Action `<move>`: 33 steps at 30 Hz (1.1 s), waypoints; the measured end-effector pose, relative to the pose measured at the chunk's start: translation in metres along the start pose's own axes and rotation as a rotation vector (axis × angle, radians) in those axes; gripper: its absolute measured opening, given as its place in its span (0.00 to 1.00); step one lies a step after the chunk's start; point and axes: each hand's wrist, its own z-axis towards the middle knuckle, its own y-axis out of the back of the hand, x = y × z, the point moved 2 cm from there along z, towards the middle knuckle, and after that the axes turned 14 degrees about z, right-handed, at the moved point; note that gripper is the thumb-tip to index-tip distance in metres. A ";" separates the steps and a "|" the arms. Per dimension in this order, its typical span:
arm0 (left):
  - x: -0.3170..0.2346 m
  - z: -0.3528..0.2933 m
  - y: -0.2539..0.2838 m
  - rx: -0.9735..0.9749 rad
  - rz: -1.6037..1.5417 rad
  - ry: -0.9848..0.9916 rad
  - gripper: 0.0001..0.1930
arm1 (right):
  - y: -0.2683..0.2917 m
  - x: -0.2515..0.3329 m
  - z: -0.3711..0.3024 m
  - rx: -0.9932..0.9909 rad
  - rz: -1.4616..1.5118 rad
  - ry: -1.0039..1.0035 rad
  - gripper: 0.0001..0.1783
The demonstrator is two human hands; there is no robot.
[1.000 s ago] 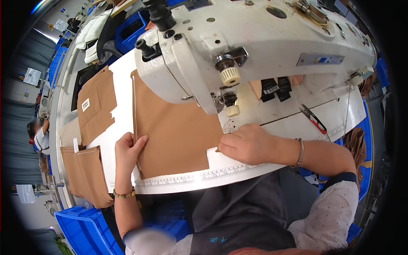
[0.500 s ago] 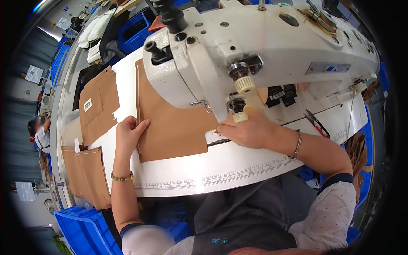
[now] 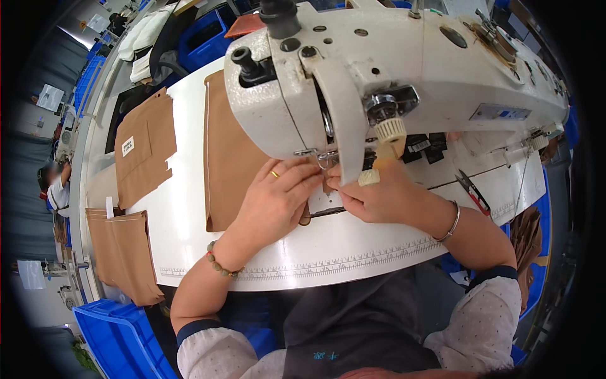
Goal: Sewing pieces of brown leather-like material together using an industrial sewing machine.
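A flat brown fabric piece [image 3: 221, 151] with a stitched left edge lies on the white sewing table and runs under the head of the sewing machine [image 3: 341, 69]. My left hand [image 3: 274, 199], with a ring on one finger, rests over its right part, fingers drawn together close to the needle area. From the other side my right hand [image 3: 379, 192] reaches in, its thumb and fingertips pinched at a small brown bit of fabric by the presser foot. The fingertips of both hands nearly meet there. The machine's front partly hides the right fingers.
Thread snips [image 3: 472, 192] and several black labels [image 3: 424, 146] lie right of the machine. Other brown pieces [image 3: 146, 148] are at the left, one hanging off the edge [image 3: 123, 256]. Blue crates [image 3: 126, 335] stand below. Another person [image 3: 58, 189] sits far left.
My left hand has moved right, from the fabric's left edge to beside the needle area. My right hand has stayed near the needle. The view has shifted slightly.
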 end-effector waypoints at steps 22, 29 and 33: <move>0.038 0.001 -0.028 0.105 -0.014 0.156 0.21 | -0.009 -0.013 -0.005 0.091 -0.223 -0.017 0.07; 0.044 0.003 -0.029 0.036 0.000 0.196 0.17 | -0.009 -0.011 -0.003 0.114 -0.266 0.022 0.10; 0.065 -0.006 -0.017 0.023 -0.074 0.284 0.10 | -0.007 -0.007 -0.005 0.126 -0.256 0.000 0.08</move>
